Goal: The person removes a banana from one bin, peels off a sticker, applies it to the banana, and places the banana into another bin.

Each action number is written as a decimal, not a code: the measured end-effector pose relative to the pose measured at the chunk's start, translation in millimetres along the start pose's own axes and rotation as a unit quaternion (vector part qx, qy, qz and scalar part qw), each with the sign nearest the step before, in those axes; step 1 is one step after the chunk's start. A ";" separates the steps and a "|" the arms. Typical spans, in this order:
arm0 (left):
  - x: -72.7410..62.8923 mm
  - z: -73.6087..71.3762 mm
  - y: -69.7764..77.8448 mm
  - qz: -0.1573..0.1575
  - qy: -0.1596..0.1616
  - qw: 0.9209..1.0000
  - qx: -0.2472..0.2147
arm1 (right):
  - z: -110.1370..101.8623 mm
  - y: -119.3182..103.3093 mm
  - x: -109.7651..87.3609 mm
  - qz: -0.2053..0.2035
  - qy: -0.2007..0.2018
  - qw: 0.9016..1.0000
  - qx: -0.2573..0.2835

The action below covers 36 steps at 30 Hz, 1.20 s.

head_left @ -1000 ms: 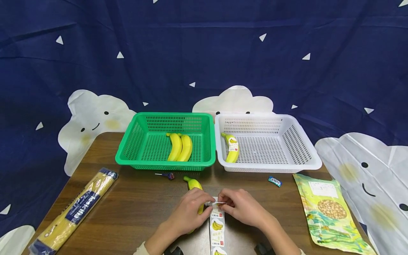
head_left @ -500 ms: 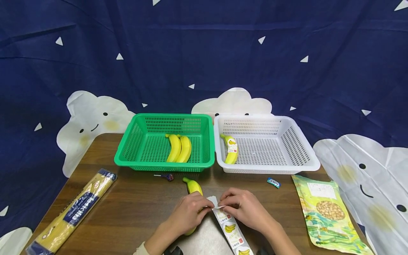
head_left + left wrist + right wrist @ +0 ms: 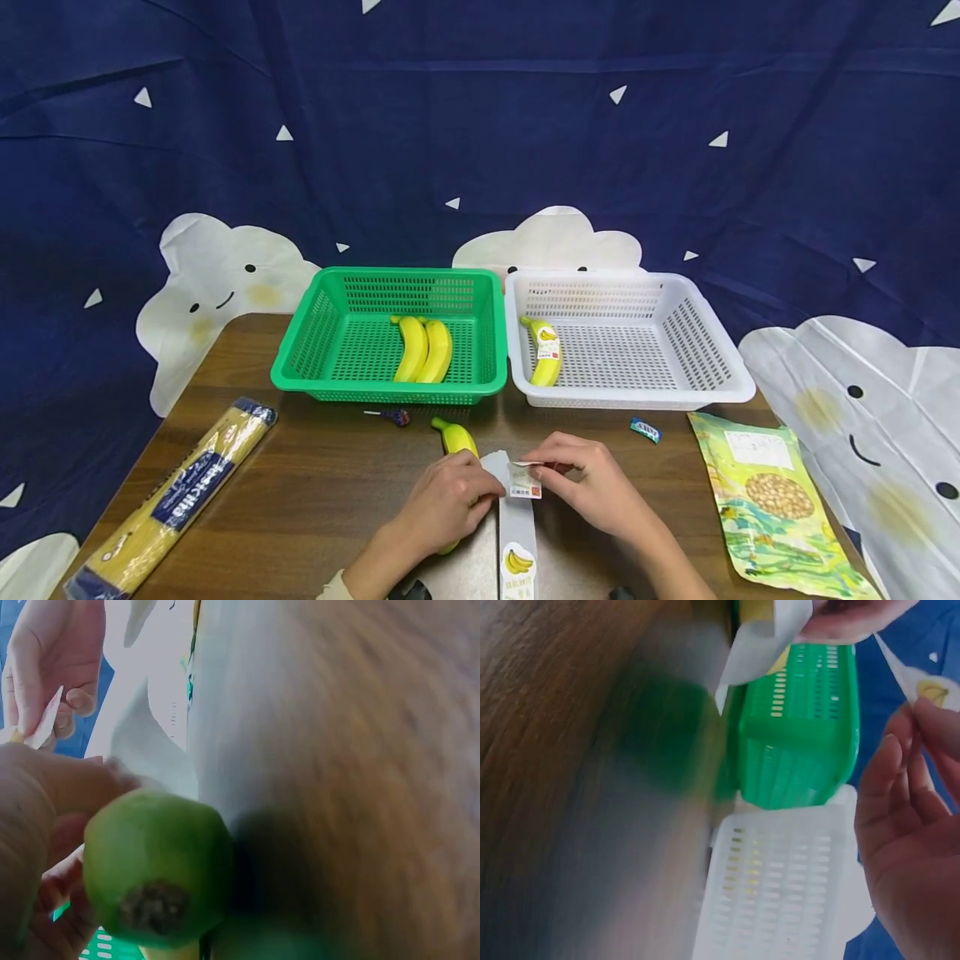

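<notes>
My right hand [image 3: 592, 479] pinches a banana-print sticker [image 3: 523, 481] between thumb and fingers, raised in front of the label strip. In the right wrist view, that sticker [image 3: 906, 679] hangs from the fingertips. My left hand [image 3: 453, 500] holds the strip of sticker backing [image 3: 517, 518] near its far end between thumb and fingers. Lower on the strip another banana sticker [image 3: 517, 560] is still stuck on. Beneath and behind the left hand lies a banana [image 3: 453, 435], partly covered; its green end [image 3: 157, 870] looms large in the left wrist view.
A green basket [image 3: 390, 388] holds two bananas [image 3: 423, 348]. Beside it, a white basket [image 3: 637, 396] contains one labelled banana [image 3: 547, 367]. Around them lie a lollipop [image 3: 393, 416], a wrapped candy [image 3: 645, 429], a spaghetti pack [image 3: 176, 500] and a green-yellow bag [image 3: 776, 500].
My right hand has peeled a sticker from the strip and lifted it off, leaving bare backing there. The strip swung right, then came back nearly straight. My left hand has barely moved.
</notes>
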State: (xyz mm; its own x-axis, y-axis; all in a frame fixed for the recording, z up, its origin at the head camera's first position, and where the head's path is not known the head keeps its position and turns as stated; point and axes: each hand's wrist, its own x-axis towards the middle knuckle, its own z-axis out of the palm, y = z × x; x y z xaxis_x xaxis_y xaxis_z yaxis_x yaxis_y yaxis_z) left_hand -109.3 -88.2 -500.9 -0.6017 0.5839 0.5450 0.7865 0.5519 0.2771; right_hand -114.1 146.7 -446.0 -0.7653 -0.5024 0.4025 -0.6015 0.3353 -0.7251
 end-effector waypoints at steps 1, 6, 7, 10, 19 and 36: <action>0.5 -0.7 -0.1 -0.007 0.002 1.000 -0.011 | 0.3 1.2 0.8 0.011 0.002 1.000 0.004; 3.4 -5.0 -2.1 -0.093 0.064 0.985 -0.132 | 5.4 15.8 4.1 0.120 0.011 0.993 0.016; 4.3 -6.9 -2.4 -0.120 0.077 0.976 -0.166 | 6.2 15.5 5.8 0.143 0.015 0.989 0.016; 7.2 -13.1 -3.0 -0.190 0.094 0.943 -0.257 | 9.2 13.1 12.4 0.177 0.024 0.984 0.023; 13.4 -41.3 5.2 -0.260 0.088 0.874 -0.402 | 27.4 9.8 31.8 0.184 0.016 0.982 0.038; -14.4 -28.3 -27.2 -0.324 0.035 0.883 -0.338 | 62.3 15.9 42.1 0.126 0.011 0.992 -0.022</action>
State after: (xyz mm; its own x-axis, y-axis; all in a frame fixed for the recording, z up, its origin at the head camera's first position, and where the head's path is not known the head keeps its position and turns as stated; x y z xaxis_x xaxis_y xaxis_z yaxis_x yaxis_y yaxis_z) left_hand -118.1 -128.5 -493.9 -0.9643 0.2245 0.1403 0.1984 0.2620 0.9445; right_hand -141.6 81.2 -475.4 -0.8974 -0.3802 0.2240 -0.3989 0.4822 -0.7800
